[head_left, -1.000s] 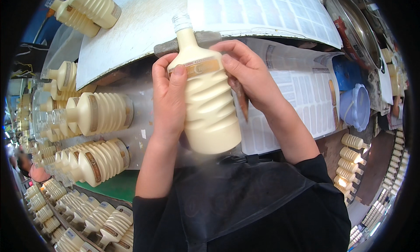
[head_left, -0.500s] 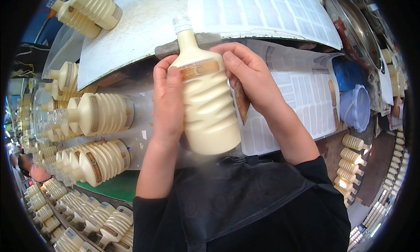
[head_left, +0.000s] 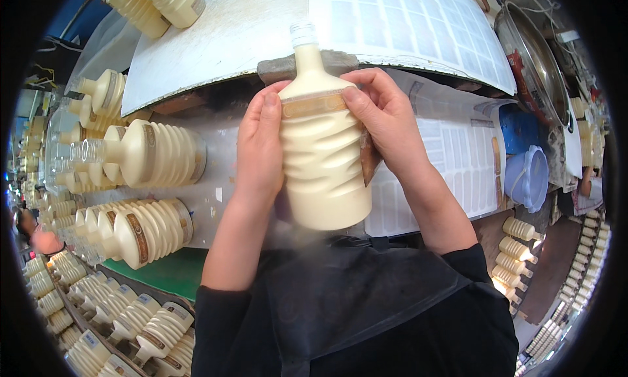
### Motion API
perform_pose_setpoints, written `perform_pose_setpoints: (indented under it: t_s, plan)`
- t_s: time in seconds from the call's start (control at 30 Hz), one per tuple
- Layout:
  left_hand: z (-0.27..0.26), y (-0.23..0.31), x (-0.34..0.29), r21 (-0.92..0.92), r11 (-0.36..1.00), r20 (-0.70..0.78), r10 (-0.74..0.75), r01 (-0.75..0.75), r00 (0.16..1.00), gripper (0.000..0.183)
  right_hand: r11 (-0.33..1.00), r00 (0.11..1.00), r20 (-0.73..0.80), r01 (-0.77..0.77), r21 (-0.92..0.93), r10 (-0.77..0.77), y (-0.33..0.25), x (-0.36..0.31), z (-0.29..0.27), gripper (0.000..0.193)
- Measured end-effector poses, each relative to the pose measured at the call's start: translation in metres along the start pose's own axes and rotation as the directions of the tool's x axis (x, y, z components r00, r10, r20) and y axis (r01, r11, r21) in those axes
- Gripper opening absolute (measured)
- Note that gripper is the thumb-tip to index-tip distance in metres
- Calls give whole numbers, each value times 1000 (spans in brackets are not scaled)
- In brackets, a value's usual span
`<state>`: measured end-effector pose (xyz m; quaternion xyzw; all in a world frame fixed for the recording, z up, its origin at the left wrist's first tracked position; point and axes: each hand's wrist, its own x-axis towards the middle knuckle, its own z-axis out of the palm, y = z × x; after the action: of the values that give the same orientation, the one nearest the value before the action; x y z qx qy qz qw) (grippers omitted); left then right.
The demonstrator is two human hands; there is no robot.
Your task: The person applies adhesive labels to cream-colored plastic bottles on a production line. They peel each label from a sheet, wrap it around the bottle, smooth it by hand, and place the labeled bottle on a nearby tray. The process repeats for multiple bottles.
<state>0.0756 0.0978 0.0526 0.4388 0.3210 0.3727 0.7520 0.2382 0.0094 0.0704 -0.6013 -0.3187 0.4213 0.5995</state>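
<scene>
A cream bottle [head_left: 327, 161] with wavy ridges and a clear threaded neck lies tilted between my hands, its neck pointing away from me. Around its shoulder runs a gold-brown label band [head_left: 304, 105]. My left hand [head_left: 260, 138] grips the bottle's left side, thumb by the label's left end. On the opposite side my right hand [head_left: 386, 112] holds it, thumb pressed on the label's right end. A brown pointed flat piece [head_left: 369, 158] shows under my right palm; whether that hand holds it, I cannot tell. Behind the bottle's neck sits a grey rounded block [head_left: 278, 66].
Several similar bottles [head_left: 160, 151] stand at the left, more on racks [head_left: 157, 328] at lower left. Sheets of clear labels [head_left: 451, 154] lie to the right; another sheet [head_left: 412, 23] covers the white board [head_left: 222, 43]. A lilac bucket [head_left: 526, 179] and metal basin [head_left: 533, 56] are at right.
The view has shifted a little. The bottle is turned slightly, so less of the label's print shows, and my right thumb now presses on the label's right end.
</scene>
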Motion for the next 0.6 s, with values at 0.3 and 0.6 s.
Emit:
perform_pose_setpoints:
  t_s: [0.3,0.6]
  plan:
    - [4,2,-7,-238,956,82,-154,170,985,67,979,999,18,40,-200,-37,-16,-10,-8,37]
    - [4,11,-13,70,998,97,-12,6,995,53,950,997,-28,65,-307,-77,-14,-2,3,42]
